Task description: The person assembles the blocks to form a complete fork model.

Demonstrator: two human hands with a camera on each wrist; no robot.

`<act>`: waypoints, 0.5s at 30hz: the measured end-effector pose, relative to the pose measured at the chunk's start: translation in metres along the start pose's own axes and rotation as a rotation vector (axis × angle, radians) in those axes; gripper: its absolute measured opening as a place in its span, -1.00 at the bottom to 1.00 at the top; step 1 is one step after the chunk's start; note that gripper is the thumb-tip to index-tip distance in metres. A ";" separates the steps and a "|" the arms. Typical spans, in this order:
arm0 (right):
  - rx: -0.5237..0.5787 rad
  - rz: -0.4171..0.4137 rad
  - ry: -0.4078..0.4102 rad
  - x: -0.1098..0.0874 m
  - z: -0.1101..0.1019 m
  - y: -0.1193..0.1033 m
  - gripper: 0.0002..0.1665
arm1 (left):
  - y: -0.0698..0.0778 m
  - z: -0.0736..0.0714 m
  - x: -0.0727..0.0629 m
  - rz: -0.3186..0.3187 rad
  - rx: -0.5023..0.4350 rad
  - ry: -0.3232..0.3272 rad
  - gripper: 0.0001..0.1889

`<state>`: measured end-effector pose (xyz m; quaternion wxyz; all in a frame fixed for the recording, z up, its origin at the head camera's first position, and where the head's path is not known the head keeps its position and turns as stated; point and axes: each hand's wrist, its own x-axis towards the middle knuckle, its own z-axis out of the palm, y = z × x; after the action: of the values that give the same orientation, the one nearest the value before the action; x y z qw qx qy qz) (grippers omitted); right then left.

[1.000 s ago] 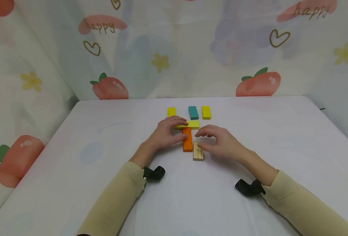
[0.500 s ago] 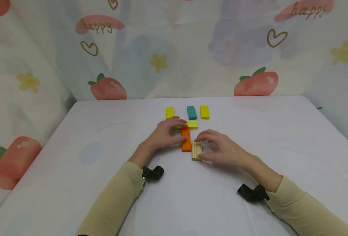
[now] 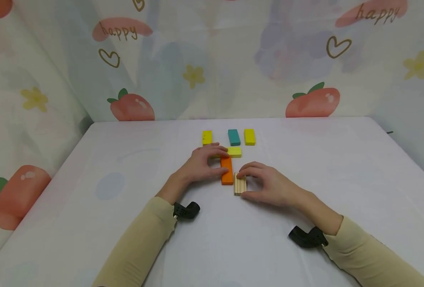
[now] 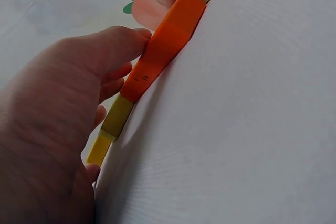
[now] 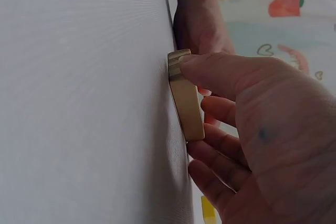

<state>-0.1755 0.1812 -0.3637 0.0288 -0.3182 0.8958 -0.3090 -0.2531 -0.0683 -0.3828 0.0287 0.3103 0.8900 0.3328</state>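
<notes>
My right hand point(image 3: 274, 181) pinches a plain wooden block point(image 3: 239, 187) lying flat, thumb at its near end and fingertips at its far end. Just left of it lies an orange block point(image 3: 227, 180), lengthwise; the two sit close side by side. My left hand point(image 3: 202, 162) rests over the arrangement, its thumb touching the orange block and its bent fingers reaching over a yellow block point(image 3: 235, 152) laid crosswise at the orange block's far end. The left fingers cover part of that yellow block. In the left wrist view, the left thumb point(image 4: 123, 48) lies against the orange block's upper side.
Farther back are a yellow block point(image 3: 207, 136) partly behind the left fingers, a teal block point(image 3: 234, 137) and another yellow block point(image 3: 249, 136). A white cloth covers the table point(image 3: 136, 239). A printed curtain point(image 3: 226, 79) stands behind its far edge.
My right hand has come down and closed onto the wooden block, its fingertips moving to the far end and its thumb to the near end. The left hand has hardly moved.
</notes>
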 end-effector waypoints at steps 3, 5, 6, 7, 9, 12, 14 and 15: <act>0.000 -0.006 0.012 0.000 0.000 0.000 -0.60 | -0.001 0.000 0.000 -0.004 -0.004 -0.004 -0.60; -0.003 -0.006 0.025 0.000 0.000 -0.001 -0.60 | 0.000 0.000 -0.001 -0.010 -0.005 -0.007 -0.59; -0.004 -0.005 0.032 0.000 -0.001 -0.001 -0.60 | 0.000 0.000 -0.001 -0.014 -0.005 -0.009 -0.59; -0.004 -0.005 0.038 0.000 -0.001 -0.001 -0.60 | 0.000 0.000 -0.001 -0.016 -0.005 -0.010 -0.59; -0.001 -0.004 0.049 0.000 -0.002 -0.002 -0.60 | 0.001 -0.001 -0.001 -0.023 -0.005 -0.013 -0.58; 0.003 -0.009 0.061 0.001 -0.002 -0.003 -0.60 | 0.002 -0.001 0.000 -0.031 -0.006 -0.016 -0.58; 0.005 -0.015 0.067 0.001 -0.003 -0.003 -0.59 | 0.002 -0.001 0.000 -0.035 -0.008 -0.017 -0.58; 0.004 -0.017 0.070 0.001 -0.003 -0.004 -0.59 | 0.003 -0.002 0.000 -0.037 -0.008 -0.018 -0.58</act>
<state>-0.1754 0.1797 -0.3593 -0.0047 -0.3148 0.8928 -0.3221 -0.2519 -0.0677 -0.3799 0.0443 0.2966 0.8940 0.3328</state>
